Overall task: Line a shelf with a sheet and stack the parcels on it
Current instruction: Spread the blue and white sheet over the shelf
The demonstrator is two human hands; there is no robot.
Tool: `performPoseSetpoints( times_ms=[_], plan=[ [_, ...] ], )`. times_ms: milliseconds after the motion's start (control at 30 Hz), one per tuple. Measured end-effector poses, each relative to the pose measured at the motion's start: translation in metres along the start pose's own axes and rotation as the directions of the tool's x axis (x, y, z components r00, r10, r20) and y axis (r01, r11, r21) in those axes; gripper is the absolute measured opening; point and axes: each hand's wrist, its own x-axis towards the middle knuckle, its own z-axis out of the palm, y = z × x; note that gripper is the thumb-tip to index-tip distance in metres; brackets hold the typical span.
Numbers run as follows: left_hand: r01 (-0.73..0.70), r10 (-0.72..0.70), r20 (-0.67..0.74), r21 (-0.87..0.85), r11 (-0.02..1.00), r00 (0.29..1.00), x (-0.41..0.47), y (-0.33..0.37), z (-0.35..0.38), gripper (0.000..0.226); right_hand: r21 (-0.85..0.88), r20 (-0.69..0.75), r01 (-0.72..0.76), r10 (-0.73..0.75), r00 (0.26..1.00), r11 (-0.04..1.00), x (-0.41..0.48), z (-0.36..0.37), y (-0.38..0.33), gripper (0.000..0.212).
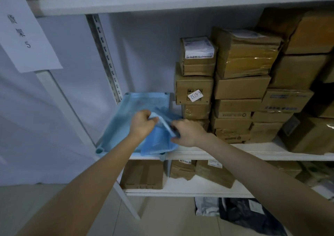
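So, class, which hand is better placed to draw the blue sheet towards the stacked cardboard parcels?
Probably the right hand: it grips the thin blue plastic sheet on the side next to the brown cardboard parcels. The left hand pinches it farther off, over the pale blue tray.

It was a parcel storeroom. White metal shelves point(235, 154) on a slotted upright point(106, 58) were packed with taped cardboard parcels point(240, 87), one bearing a tag point(195, 95) reading K-6732. A paper sign point(27, 36) numbered the rack 5, and mail bags point(249, 215) lay on the tiled floor point(162, 217).
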Motion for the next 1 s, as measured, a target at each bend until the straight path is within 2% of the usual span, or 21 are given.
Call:
performPoseSetpoints(
  times_ms=[67, 167, 200, 233, 267, 300, 333, 400, 467, 567, 600, 667, 700, 767, 867, 933, 1000],
  plan=[
    [-0.053, 0.034, -0.155, -0.121, 0.991, 0.987, 0.008, 0.013, -0.015, 0.041, 0.031, -0.188, -0.045, 0.050, 0.981, 0.999, 0.002, -0.009, -0.007, 0.014],
    [-0.158, 0.055, -0.305, -0.327, 0.932, 0.951, 0.012, 0.026, -0.036, 0.022, 0.069, -0.385, -0.081, 0.102, 0.917, 0.994, 0.005, -0.020, -0.015, 0.007],
    [-0.192, 0.085, -0.282, -0.381, 0.904, 0.956, 0.012, 0.028, -0.041, 0.013, 0.100, -0.426, -0.074, 0.110, 0.898, 0.992, 0.006, -0.025, -0.017, 0.009],
    [-0.218, 0.137, -0.220, -0.400, 0.890, 0.966, 0.012, 0.030, -0.047, 0.025, 0.149, -0.454, -0.057, 0.120, 0.883, 0.987, 0.006, -0.029, -0.020, 0.011],
    [-0.237, 0.209, -0.113, -0.400, 0.885, 0.971, 0.012, 0.028, -0.055, 0.046, 0.210, -0.483, -0.035, 0.135, 0.865, 0.977, 0.004, -0.034, -0.025, 0.012],
    [-0.248, 0.267, 0.001, -0.369, 0.896, 0.964, 0.013, 0.026, -0.062, 0.065, 0.269, -0.508, -0.016, 0.156, 0.847, 0.963, 0.003, -0.040, -0.031, 0.014],
    [-0.251, 0.292, 0.092, -0.312, 0.916, 0.952, 0.016, 0.019, -0.067, 0.073, 0.310, -0.530, -0.007, 0.179, 0.829, 0.951, 0.001, -0.046, -0.034, 0.016],
    [-0.239, 0.270, 0.188, -0.173, 0.956, 0.944, 0.020, 0.008, -0.082, 0.059, 0.325, -0.582, -0.024, 0.220, 0.783, 0.945, 0.001, -0.058, -0.039, 0.020],
    [-0.197, 0.218, 0.186, -0.124, 0.973, 0.958, 0.024, 0.001, -0.099, 0.043, 0.280, -0.624, -0.077, 0.242, 0.743, 0.957, 0.003, -0.070, -0.044, 0.021],
    [-0.121, 0.160, 0.133, -0.261, 0.958, 0.978, 0.022, 0.014, -0.124, 0.020, 0.132, -0.650, -0.203, 0.239, 0.721, 0.970, 0.004, -0.078, -0.052, 0.022],
    [-0.091, 0.130, 0.103, -0.322, 0.943, 0.986, 0.023, 0.020, -0.130, 0.016, 0.094, -0.680, -0.205, 0.213, 0.701, 0.974, 0.002, -0.078, -0.056, 0.023],
    [-0.011, 0.043, 0.058, -0.468, 0.884, 0.997, 0.027, 0.031, -0.138, 0.013, 0.054, -0.738, -0.043, 0.069, 0.671, 0.998, -0.002, -0.075, -0.069, 0.019],
    [0.031, -0.013, 0.037, -0.543, 0.839, 0.999, 0.029, 0.035, -0.139, 0.014, 0.039, -0.734, 0.080, -0.026, 0.679, 0.996, -0.004, -0.073, -0.076, 0.019],
    [0.124, -0.141, 0.030, -0.674, 0.728, 0.990, 0.035, 0.042, -0.140, 0.012, 0.067, -0.620, 0.252, -0.157, 0.769, 0.965, -0.008, -0.073, -0.092, 0.027],
    [0.185, -0.224, 0.058, -0.777, 0.602, 0.973, 0.038, 0.051, -0.140, 0.005, 0.119, -0.386, 0.261, -0.198, 0.901, 0.958, -0.012, -0.074, -0.106, 0.055],
    [0.177, -0.242, 0.044, -0.808, 0.562, 0.969, 0.037, 0.056, -0.143, 0.006, 0.217, -0.286, 0.246, -0.180, 0.941, 0.945, -0.010, -0.075, -0.107, 0.066],
    [0.175, -0.260, 0.042, -0.842, 0.510, 0.965, 0.039, 0.057, -0.146, 0.003, 0.371, -0.254, 0.228, -0.138, 0.957, 0.900, -0.009, -0.076, -0.107, 0.068]
  ],
)
